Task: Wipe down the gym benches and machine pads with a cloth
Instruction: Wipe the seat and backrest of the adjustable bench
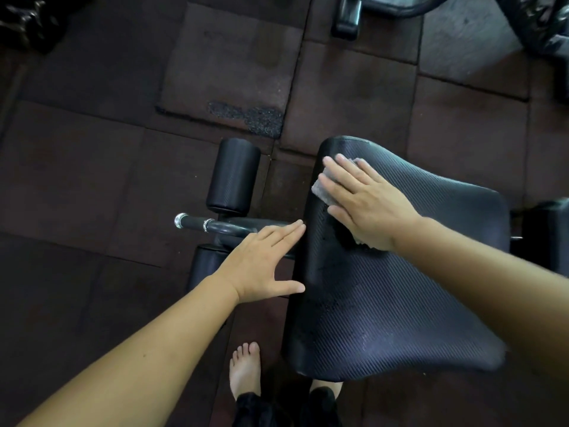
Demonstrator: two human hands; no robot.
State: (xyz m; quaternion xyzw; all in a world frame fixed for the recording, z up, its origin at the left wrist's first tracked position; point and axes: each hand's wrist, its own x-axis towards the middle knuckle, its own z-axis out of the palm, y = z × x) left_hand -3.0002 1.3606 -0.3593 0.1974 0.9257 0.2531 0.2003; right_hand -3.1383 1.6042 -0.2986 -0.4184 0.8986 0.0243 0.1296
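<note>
A: Right hand (366, 204) flat, fingers spread, pressing grey cloth (323, 189) onto seat pad (400, 303) top-left corner.
B: Left hand (264, 266)?
A: Open, fingers straight against pad edge. Cloth's limp, probably bunches. Palm it flat.

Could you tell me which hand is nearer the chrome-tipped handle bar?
Left. The left hand is beside the handle bar; the right hand presses the cloth on the pad, farther off.

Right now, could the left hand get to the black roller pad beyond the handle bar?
Probably yes: the left hand is open and empty, with only the handle bar between it and the roller pad.
</note>
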